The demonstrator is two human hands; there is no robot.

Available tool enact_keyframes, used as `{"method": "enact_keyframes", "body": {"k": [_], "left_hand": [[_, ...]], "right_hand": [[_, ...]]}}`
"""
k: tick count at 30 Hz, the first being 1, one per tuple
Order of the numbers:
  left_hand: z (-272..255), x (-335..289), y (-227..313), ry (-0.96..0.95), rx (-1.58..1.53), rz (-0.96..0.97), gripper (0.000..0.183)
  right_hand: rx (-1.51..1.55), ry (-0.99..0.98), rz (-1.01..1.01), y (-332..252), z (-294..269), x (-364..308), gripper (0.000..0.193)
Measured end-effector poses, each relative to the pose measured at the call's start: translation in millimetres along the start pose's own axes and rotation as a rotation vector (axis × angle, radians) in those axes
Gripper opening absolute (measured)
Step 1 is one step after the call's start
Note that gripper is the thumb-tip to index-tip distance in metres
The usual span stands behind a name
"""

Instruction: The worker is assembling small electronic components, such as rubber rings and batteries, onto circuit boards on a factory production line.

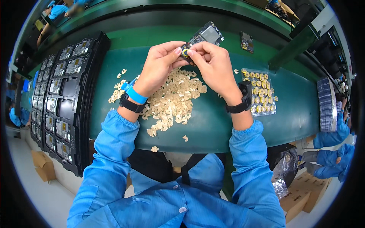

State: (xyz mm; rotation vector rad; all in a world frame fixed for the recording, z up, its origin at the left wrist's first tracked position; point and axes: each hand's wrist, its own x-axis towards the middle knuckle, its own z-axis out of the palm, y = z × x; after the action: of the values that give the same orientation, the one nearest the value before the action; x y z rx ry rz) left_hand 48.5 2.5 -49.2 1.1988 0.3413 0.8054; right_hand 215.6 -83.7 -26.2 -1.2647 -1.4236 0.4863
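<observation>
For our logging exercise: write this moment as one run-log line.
left hand: holds circuit board | right hand: pinches yellow ring on board | below: pile of pale backing pieces | right: sheet of yellow rings

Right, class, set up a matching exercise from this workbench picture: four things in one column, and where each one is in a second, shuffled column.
Things:
1. circuit board
2. black tray
3. pile of pale backing scraps
4. sheet of yellow rings

Places:
a. on the green bench, right of the right hand
b. held up between both hands
c. at the far left of the bench
d. on the bench under the left hand

Pairs: 1-b, 2-c, 3-d, 4-a
</observation>
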Motion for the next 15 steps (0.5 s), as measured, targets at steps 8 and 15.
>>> {"method": "enact_keyframes", "body": {"k": [8, 15], "left_hand": [[-1.9, -1.8, -2.5, 0.012, 0.101, 0.010, 0.034], [0.3, -2.5, -1.3, 0.027, 0.119, 0.010, 0.033]], "right_hand": [[-0.028, -0.013, 0.010, 3.1, 1.5, -1.2, 0.016], [-0.041, 0.020, -0.005, 3.4, 3.5, -1.9, 0.014]]}}
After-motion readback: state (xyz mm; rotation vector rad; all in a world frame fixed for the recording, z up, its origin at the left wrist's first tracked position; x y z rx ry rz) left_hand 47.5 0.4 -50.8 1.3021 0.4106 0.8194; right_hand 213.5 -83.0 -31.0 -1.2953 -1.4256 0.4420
